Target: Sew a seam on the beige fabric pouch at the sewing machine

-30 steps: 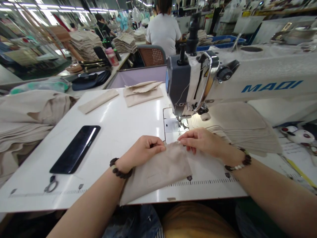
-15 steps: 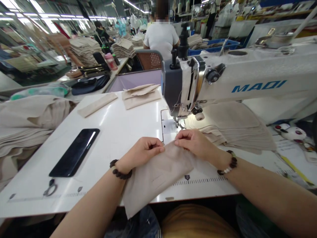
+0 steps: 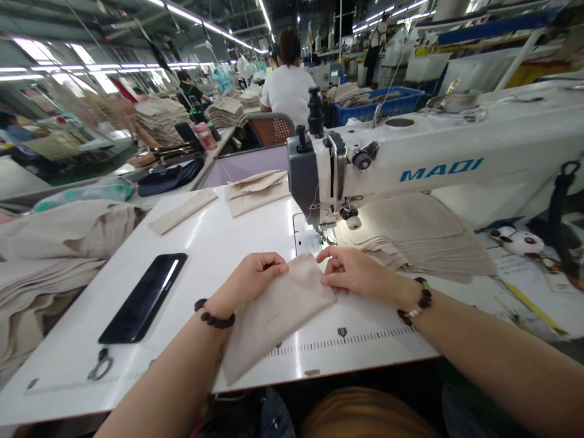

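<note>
A folded piece of beige cloth (image 3: 283, 313) lies slantwise on the white table (image 3: 246, 234), its lowest corner close to the front edge and its upper corner just short of the metal needle plate (image 3: 306, 242) of the sewing machine (image 3: 314, 176). The left hand (image 3: 253, 278) has thumb and forefinger pinched together on the cloth's upper left border, the wrist in a dark beaded bracelet (image 3: 214, 314). The right hand (image 3: 358, 274) is at the opposite border: its thumb touches the cloth, the forefinger reaches toward the upper corner, and a narrow gap parts the two; whether these fingers grip the fabric cannot be told. A second bracelet (image 3: 416, 301), dark with pale beads, circles that wrist. Toward the table's left edge lies a black phone (image 3: 143, 298), with a grey ring (image 3: 100, 367) just beside it, nearer the front left corner. By the far edge rest a narrow folded strip (image 3: 182, 212) and a thicker folded bundle (image 3: 255, 194). Beige panels (image 3: 424, 234) are stacked in overlapping layers beneath the machine's arm, while more fabric (image 3: 45, 286) is heaped past the left edge. Beyond the far edge, a person in a white top (image 3: 287, 91) sits on a brown chair (image 3: 272, 129), facing away.
</note>
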